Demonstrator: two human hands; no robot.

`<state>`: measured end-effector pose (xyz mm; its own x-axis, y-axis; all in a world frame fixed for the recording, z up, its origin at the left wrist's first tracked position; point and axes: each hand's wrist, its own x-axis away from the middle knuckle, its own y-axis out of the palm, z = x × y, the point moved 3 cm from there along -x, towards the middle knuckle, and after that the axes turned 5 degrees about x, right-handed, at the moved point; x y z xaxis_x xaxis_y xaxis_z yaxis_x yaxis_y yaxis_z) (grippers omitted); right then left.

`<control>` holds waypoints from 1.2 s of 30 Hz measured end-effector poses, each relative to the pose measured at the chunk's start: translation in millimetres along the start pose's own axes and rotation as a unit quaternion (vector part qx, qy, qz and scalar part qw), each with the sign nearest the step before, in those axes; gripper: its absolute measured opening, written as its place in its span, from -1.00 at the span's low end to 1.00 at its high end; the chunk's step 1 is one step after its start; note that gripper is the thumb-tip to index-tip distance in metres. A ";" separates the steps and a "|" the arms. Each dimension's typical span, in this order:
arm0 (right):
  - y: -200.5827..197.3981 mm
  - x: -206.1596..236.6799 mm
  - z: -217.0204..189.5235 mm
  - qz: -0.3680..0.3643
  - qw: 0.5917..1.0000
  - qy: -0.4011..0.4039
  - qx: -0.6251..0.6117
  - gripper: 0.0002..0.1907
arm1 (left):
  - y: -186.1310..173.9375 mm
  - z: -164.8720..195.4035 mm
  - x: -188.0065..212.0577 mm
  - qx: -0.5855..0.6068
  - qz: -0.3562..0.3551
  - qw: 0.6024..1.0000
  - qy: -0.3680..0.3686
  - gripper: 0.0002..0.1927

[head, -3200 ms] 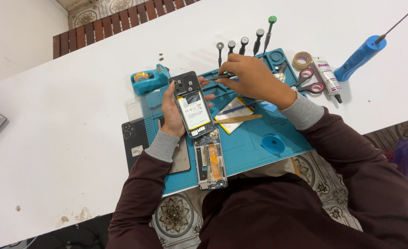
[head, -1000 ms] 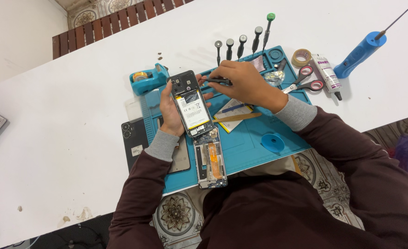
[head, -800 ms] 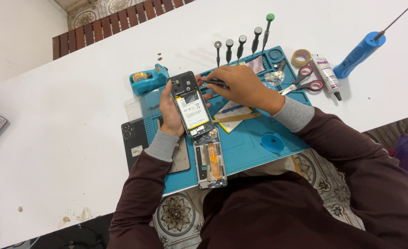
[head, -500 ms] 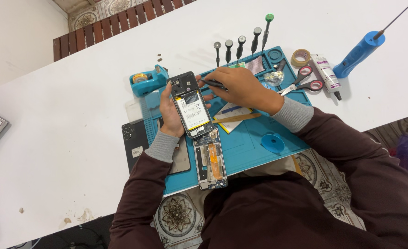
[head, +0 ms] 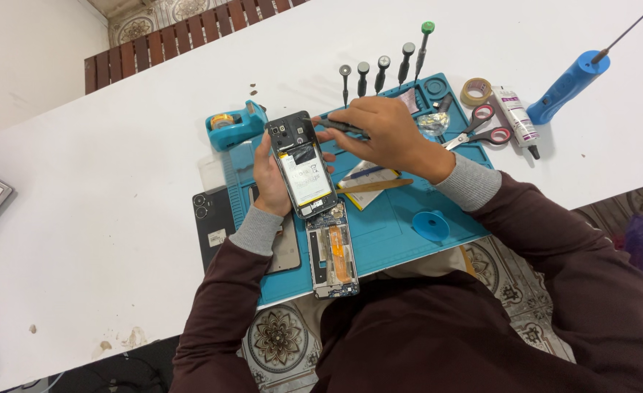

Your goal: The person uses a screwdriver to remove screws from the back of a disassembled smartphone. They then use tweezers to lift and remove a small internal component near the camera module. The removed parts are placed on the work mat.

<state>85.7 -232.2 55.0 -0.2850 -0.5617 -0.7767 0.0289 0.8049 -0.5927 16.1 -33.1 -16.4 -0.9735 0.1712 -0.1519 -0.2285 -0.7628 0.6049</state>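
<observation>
My left hand (head: 269, 178) grips an opened black phone (head: 301, 164) with its back cover off, showing a white battery and the camera end pointing away from me. My right hand (head: 387, 135) holds a thin dark tool (head: 336, 124) whose tip touches the phone's upper right edge near the cameras. Both hands hover over a blue work mat (head: 401, 218). A second stripped phone frame (head: 332, 251) with an orange flex cable lies on the mat just below the held phone.
A black back cover (head: 211, 218) lies left of the mat. Several screwdrivers (head: 383, 69) stand along the mat's far edge. Teal tape dispenser (head: 234, 125), scissors (head: 481, 131), glue tube (head: 518, 120), tape roll (head: 476, 91), blue tool (head: 572, 76), wooden stick (head: 376, 186), blue round cup (head: 430, 225).
My right hand with the tool has shifted left from the mat's tool area onto the phone's top edge. The left hand keeps the phone in nearly the same place.
</observation>
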 end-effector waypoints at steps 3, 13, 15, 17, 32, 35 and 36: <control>2.5 -0.3 0.0 -0.014 1.000 0.002 -0.004 -0.75 | 2.0 1.3 -0.2 -0.016 -0.013 1.000 0.014 -0.10; 1.4 0.5 1.5 -0.024 1.000 0.015 0.004 -0.73 | 0.4 0.2 1.8 -0.043 -0.011 0.999 0.025 -0.15; 2.1 0.2 1.6 -0.024 1.000 0.014 0.001 -0.73 | -1.7 -2.1 2.7 -0.044 -0.007 0.999 0.025 -0.18; 3.3 -0.2 1.5 -0.031 0.999 0.018 0.006 -0.72 | -4.2 -4.2 3.1 -0.038 -0.016 0.999 0.020 -0.18; -8.1 -5.5 -0.9 -0.030 0.999 -0.027 0.028 -0.69 | 5.8 -2.5 9.0 -0.074 -0.049 0.995 0.039 -0.20; -10.5 -6.5 0.4 -0.036 0.999 -0.003 0.026 -0.74 | 13.0 4.7 10.4 -0.069 -0.058 0.995 0.038 -0.14; -10.9 -7.1 0.8 -0.041 0.999 0.010 0.025 -0.74 | 15.0 7.8 11.3 -0.065 -0.064 0.995 0.034 -0.12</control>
<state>88.1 -237.2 66.8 -0.3073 -0.6209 -0.7212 0.0522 0.7457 -0.6642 1.5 -37.8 -2.9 -0.9322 0.2326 -0.2773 -0.3431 -0.8120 0.4722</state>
